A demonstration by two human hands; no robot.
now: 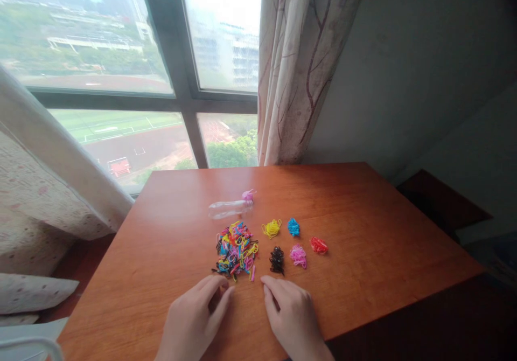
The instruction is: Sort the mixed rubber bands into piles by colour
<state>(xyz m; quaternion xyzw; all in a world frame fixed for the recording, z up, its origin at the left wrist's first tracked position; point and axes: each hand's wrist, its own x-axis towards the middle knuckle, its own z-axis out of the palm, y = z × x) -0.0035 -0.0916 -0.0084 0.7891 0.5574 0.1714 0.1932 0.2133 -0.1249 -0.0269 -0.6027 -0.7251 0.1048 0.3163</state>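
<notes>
A mixed pile of small rubber bands point(236, 250) in red, yellow, blue, black and pink lies on the wooden table. At its near edge is my left hand point(197, 312), fingers loosely curved and thumb apart, with nothing visible in its grasp. My right hand point(290, 307) rests to the right, its thumb and forefinger tips slightly apart and nothing seen between them. Just beyond it sits a black bunch of bands point(277, 260), beside a pink bunch point(298, 256). Farther off are a yellow bunch point(272, 228), a blue bunch point(293, 227) and a red bunch point(319, 245).
Behind the pile lies a clear plastic container point(230, 208) with a pink piece point(249, 195) at its right end. The table point(388, 242) reaches toward a window and a patterned curtain point(294, 70). A white rail point(32, 344) shows at lower left.
</notes>
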